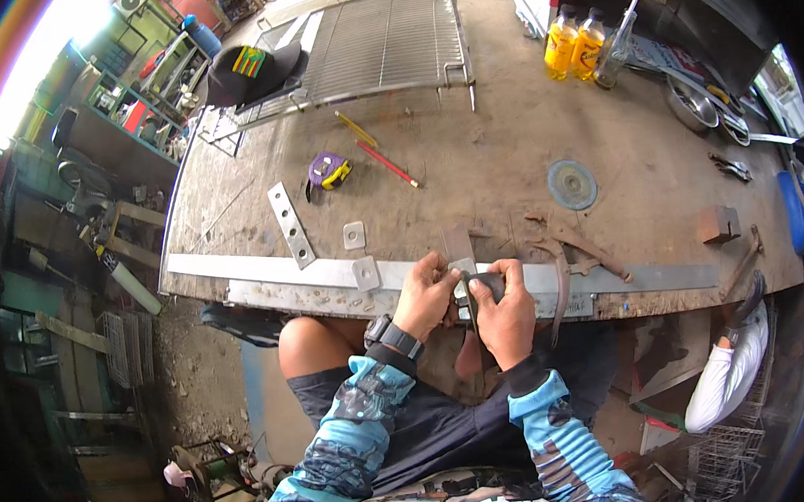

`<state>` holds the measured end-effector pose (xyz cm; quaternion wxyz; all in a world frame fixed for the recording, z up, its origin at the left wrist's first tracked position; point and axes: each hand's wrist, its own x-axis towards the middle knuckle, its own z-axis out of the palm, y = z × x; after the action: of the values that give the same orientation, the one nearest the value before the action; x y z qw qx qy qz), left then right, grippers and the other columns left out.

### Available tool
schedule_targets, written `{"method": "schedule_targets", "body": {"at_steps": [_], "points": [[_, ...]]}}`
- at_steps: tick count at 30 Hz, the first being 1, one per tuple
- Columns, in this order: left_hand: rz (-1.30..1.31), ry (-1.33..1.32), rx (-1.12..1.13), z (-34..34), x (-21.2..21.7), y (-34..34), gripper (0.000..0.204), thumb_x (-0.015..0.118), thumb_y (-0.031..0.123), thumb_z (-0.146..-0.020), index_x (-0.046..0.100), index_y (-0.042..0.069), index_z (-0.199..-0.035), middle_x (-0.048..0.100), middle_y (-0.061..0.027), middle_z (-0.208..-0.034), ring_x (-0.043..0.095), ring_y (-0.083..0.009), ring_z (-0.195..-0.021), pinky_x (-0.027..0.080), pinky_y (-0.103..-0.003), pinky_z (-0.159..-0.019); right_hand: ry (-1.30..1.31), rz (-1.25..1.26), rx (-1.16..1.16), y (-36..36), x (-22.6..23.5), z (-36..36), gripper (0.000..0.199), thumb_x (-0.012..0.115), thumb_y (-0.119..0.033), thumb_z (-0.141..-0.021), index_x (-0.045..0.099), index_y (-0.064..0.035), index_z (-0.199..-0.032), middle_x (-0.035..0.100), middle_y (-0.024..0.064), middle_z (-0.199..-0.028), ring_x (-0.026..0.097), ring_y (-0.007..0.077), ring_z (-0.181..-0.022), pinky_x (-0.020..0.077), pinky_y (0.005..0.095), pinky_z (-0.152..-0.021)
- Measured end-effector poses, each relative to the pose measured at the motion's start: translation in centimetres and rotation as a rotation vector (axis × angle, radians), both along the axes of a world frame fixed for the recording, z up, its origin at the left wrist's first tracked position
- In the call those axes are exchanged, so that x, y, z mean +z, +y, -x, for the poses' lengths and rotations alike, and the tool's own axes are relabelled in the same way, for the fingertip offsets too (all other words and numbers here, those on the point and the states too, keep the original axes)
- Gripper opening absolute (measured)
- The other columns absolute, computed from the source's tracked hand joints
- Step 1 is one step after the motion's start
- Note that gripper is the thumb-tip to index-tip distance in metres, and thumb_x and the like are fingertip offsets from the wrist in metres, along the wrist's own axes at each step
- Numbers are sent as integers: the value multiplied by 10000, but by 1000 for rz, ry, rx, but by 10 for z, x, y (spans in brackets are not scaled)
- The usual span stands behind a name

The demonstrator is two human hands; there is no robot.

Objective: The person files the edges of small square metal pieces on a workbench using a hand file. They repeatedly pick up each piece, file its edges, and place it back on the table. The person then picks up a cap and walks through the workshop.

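I saw the left hand (426, 297) pinching a metal plate (463, 266); the right hand (505, 316) clasped a dark object (491, 281), just right.

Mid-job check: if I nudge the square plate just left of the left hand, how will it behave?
The square plate looks like thin metal, so it is probably stiff and fairly light. Flat and straight-sided, it seems unlikely to roll or tip. Resting on the smooth-looking long pale bar, it may slide easily.
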<state>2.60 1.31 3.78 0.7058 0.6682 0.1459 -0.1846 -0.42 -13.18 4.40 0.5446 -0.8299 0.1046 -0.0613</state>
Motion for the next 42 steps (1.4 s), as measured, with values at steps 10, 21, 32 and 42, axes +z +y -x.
{"method": "schedule_targets", "body": {"at_steps": [10, 21, 32, 42], "points": [[5, 16, 10, 1, -1, -1, 147, 614, 95, -1044, 513, 39, -954, 554, -39, -617, 556, -155, -405, 412, -309, -344, 47, -9, 1, 0, -4, 7, 282, 755, -143, -928, 569, -60, -1123, 700, 176, -928, 721, 368, -864, 546, 435, -756], [20, -35, -2, -2, -2, -3, 173, 624, 111, -1044, 499, 43, -946, 558, -40, -604, 568, -160, -392, 410, -307, -336, -70, -52, 15, -6, -16, 2, 292, 744, -198, -928, 561, -82, -1125, 711, 211, -928, 690, 473, -882, 521, 526, -725], [-16, -25, 3, 0, 4, -4, 146, 614, 99, -1046, 525, 33, -951, 556, -32, -628, 558, -150, -405, 420, -313, -353, 28, -85, 6, -6, -8, 4, 303, 766, -178, -910, 574, -43, -1102, 694, 196, -952, 706, 423, -911, 541, 447, -781], [-4, -23, 0, 1, -5, -1, 176, 612, 106, -1050, 504, 43, -927, 559, -35, -616, 564, -153, -409, 420, -301, -350, 42, -80, 6, -5, -3, 7, 287, 773, -87, -889, 570, -44, -1086, 689, 164, -905, 712, 311, -852, 536, 421, -753]]}}
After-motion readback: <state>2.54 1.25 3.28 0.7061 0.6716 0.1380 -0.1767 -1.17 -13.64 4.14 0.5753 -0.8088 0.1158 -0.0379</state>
